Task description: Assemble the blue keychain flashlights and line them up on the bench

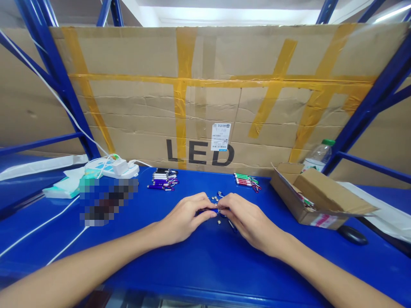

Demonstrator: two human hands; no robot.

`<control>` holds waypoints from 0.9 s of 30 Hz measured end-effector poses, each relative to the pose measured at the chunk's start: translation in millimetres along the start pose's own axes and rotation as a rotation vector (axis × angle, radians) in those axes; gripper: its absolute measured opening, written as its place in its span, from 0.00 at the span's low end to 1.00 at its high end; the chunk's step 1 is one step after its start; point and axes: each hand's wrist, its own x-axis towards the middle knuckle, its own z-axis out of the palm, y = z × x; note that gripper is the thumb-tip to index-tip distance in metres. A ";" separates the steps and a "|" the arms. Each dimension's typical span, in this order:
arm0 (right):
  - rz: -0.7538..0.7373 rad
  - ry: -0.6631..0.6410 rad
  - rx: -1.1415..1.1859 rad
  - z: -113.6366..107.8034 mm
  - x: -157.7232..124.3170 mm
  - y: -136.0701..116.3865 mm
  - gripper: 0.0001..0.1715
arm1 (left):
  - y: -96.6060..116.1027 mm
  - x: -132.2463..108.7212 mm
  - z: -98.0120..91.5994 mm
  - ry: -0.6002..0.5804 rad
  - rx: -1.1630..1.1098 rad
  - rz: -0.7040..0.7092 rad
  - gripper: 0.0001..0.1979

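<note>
Both hands meet at the middle of the blue table (199,265). My left hand (185,216) is closed in a pinch on a small dark blue keychain flashlight (208,210). My right hand (248,220) grips the other end of the same flashlight with its fingertips. Several small silver button cells (214,198) lie loose on the table just beyond and under the fingers. A pile of purple and black keychain flashlights (163,179) sits behind my left hand. A smaller pile of red and green ones (246,181) lies behind my right hand.
An open cardboard box (316,199) stands at the right, with a plastic bottle (317,156) behind it and a black mouse (352,235) in front. A white power strip (112,167) with cables lies at the left. A taped cardboard sheet (224,94) marked LED forms the back wall.
</note>
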 end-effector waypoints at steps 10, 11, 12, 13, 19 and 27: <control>0.348 0.057 0.483 8.8 4.8 -2.7 0.09 | -7.5 -8.1 -0.3 0.056 0.406 0.232 0.13; 0.394 0.058 0.567 10.2 6.1 -2.2 0.12 | -7.4 -7.6 -0.6 0.067 0.449 0.270 0.14; 0.435 0.059 0.650 11.6 7.3 -1.4 0.14 | -7.0 -6.8 -1.0 0.079 0.490 0.307 0.14; 0.470 0.062 0.728 13.0 8.4 -0.3 0.17 | -6.5 -6.0 -1.5 0.092 0.529 0.344 0.13; 0.617 0.076 0.997 18.6 11.9 4.4 0.29 | -6.5 -4.0 -2.7 0.145 0.739 0.499 0.12; 0.585 0.073 1.036 19.3 13.1 0.8 0.29 | -2.1 -1.8 -4.0 0.201 0.760 0.509 0.13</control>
